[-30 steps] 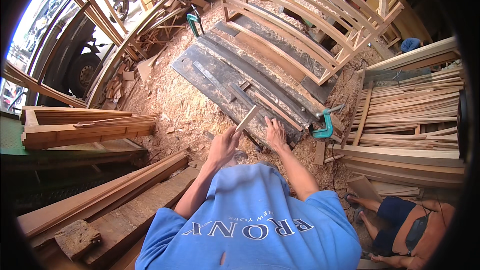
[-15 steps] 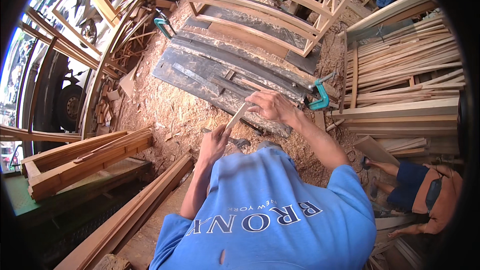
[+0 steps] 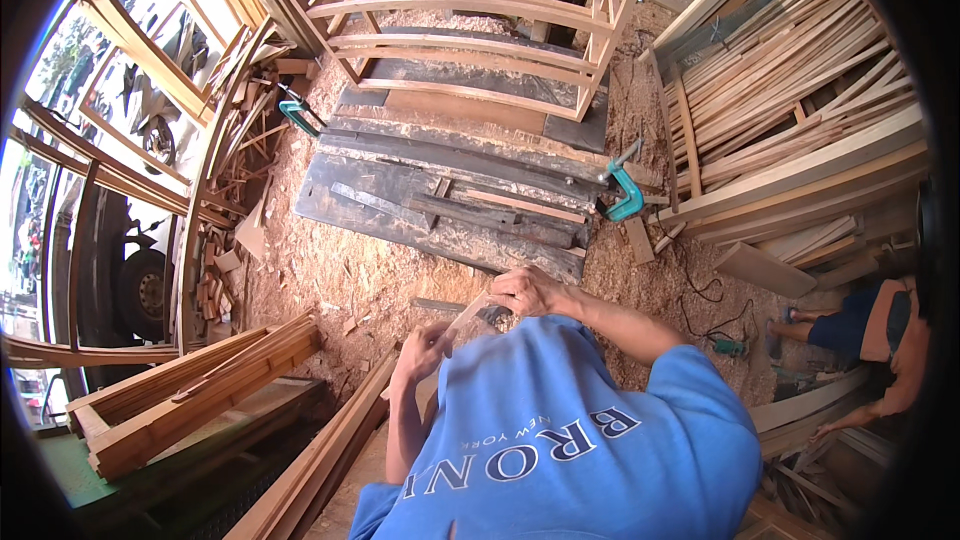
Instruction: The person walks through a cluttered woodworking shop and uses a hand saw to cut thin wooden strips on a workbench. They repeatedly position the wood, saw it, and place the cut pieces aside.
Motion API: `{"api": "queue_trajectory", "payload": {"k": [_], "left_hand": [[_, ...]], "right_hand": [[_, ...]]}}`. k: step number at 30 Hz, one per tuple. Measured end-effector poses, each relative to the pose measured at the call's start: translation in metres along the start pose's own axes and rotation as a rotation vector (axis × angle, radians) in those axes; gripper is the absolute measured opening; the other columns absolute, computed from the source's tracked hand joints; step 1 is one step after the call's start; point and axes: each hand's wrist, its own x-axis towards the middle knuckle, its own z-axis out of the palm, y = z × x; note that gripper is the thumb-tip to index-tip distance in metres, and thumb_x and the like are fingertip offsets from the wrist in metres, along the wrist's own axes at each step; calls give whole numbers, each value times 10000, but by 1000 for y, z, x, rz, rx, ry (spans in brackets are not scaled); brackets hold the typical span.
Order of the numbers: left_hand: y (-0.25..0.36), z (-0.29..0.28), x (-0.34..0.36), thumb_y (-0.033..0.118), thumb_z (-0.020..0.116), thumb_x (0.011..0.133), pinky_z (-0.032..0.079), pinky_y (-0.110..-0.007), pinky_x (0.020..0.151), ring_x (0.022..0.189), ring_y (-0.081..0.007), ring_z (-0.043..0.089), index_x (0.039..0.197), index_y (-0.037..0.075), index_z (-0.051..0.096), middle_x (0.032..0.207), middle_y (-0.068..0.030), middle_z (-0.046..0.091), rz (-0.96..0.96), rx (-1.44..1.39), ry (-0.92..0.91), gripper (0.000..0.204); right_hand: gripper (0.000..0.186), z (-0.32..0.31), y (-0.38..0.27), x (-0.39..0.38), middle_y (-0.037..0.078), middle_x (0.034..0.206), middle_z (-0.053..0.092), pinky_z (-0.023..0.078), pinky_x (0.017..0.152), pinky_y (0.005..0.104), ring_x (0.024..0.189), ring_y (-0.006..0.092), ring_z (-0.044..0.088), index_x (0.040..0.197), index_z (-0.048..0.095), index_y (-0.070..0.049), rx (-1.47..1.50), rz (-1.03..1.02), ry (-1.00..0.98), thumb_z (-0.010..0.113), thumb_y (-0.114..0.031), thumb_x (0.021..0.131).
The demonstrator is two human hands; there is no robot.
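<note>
A short pale wood strip slants between my hands, close to my chest. My left hand is closed on its lower left end. At the upper right end, my right hand grips the strip with bent fingers. Beyond my hands stands a dark, sawdust-covered work board. On it lie a flat metal strip and several dark wooden bars. Teal clamps are fixed at its two sides, a right clamp and a left clamp.
A slatted wooden frame stands at the far side. Stacked wood strips fill the right, where another person bends. Long boards and a wooden box-like frame lie at left. Wood shavings cover the ground.
Both hands and the wood strip have come lower, nearer my chest. The view has shifted, so more of the slatted frame shows. The other person appears farther right.
</note>
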Motion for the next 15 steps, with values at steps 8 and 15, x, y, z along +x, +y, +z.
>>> {"api": "queue_trajectory", "payload": {"k": [8, 15], "left_hand": [[-48, 15, 8, 321, 456, 1040, 489, -399, 497, 592, -221, 636, 1097, 108, 649, 701, -126, 681, -178, 334, 398, 293], [-12, 0, 8, 210, 505, 1045, 553, -364, 839, 916, -243, 701, 1147, 22, 511, 933, -111, 678, 335, -744, 806, 214]], "right_hand": [[578, 50, 18, -29, 77, 560, 613, 523, 529, 307, 524, 116, 632, 624, 590, -85, 694, 602, 485, 481, -510, 1001], [598, 52, -4, -44, 196, 1162, 675, 543, 896, 434, 1036, 333, 673, 1296, 591, -58, 84, 481, -6, 549, -550, 960]]}}
